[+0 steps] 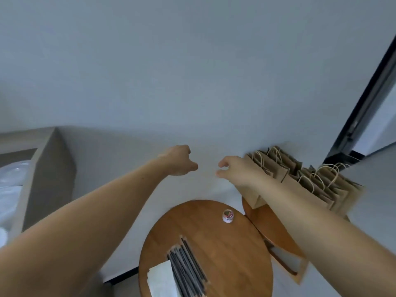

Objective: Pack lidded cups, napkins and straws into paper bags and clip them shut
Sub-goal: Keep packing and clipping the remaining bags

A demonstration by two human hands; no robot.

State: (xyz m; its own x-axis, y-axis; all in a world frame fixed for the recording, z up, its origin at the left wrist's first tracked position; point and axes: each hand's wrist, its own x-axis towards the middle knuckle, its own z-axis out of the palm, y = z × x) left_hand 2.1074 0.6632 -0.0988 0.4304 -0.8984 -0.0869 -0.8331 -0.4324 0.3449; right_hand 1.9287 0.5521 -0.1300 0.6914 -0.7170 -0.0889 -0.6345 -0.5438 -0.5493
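Your left grip (180,160) is curled into a loose fist and holds nothing. Your right grip (233,171) has thumb and forefinger bent toward each other but apart, with nothing seen between them. It hangs just in front of the nearest of the bags (300,179); whether it touches that bag cannot be told.

The bags stand in a row against the wall (192,71), on the far right surface (270,228). Expect them to be light and thin: stiff along the folds, easy to crease or tear, and likely to tip once pulled from the row. Take one by its twisted cord handles or pinch its top edge, not the flat side.

The straws (188,269) lie in a bundle on the near round surface (225,254), touching the napkins (160,279). The straws should be light and prone to roll, so pinch one at mid-length. The napkins are soft; lift them by a corner. A small round pot (228,215) sits near the far rim. No lidded cups are in view.

Both surfaces are smooth wood, the near one overlapping the other. A grey ledge (42,168) runs on the left, and a dark frame (368,99) on the right.
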